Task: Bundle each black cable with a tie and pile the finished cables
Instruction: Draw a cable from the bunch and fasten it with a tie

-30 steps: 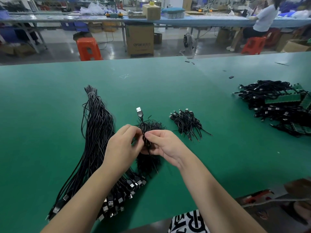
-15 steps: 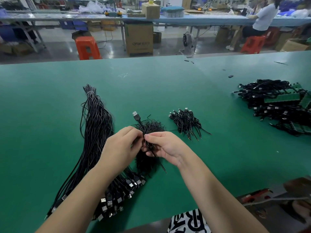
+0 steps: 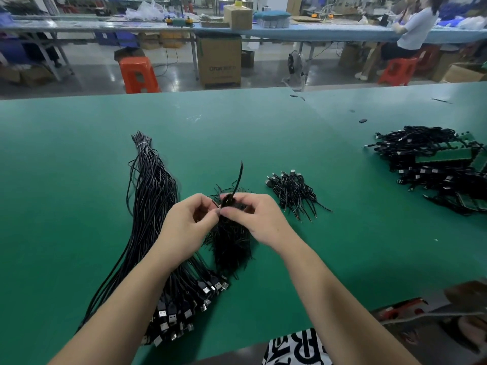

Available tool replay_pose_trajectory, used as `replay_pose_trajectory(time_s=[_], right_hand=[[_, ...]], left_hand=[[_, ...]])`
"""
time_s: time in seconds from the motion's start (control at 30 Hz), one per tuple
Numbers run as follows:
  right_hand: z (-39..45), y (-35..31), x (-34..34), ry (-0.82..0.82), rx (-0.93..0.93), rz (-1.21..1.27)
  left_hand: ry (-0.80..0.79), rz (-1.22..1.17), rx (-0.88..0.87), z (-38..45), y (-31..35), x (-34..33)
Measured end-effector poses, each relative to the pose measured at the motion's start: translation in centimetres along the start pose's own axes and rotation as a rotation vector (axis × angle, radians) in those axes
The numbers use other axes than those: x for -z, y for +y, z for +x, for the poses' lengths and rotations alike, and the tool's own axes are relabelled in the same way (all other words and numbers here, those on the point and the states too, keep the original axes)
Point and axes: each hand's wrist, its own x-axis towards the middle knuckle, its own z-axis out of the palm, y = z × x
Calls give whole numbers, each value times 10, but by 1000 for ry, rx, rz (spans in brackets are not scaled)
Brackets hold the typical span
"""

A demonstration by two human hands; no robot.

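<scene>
The left hand (image 3: 188,225) and the right hand (image 3: 257,219) meet above the table (image 3: 79,154), both pinching a small folded black cable (image 3: 228,202) with a thin tie end (image 3: 239,177) sticking up. The cable looks light and bendy, so hold it tight at the middle. Just under the hands lies the heap of ties (image 3: 232,246); loose cables (image 3: 152,196) lie left, finished cables (image 3: 295,193) right

green bench (image 3: 79,180), black cables (image 3: 150,196) with silver plugs, orange stool (image 3: 137,75), brown cardboard box (image 3: 218,61)
</scene>
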Motion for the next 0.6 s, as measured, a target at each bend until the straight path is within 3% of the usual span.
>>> replay_pose_trajectory(time_s=[0.1, 0.23, 0.3, 0.4, 0.6], right_hand=[[0, 2, -2, -29, -113, 115], [1, 9, -2, -58, -238, 237], [0, 11, -4, -69, -251, 293], [-2, 15, -4, -89, -199, 340], [-3, 17, -3, -202, -149, 338]], left_hand=[[-1, 146, -131, -3, 4, 1], [0, 546, -488, -10, 7, -1], [-5, 634, -568, -13, 5, -4], [-14, 528, -454, -14, 4, -8], [7, 132, -2, 0, -2, -4]])
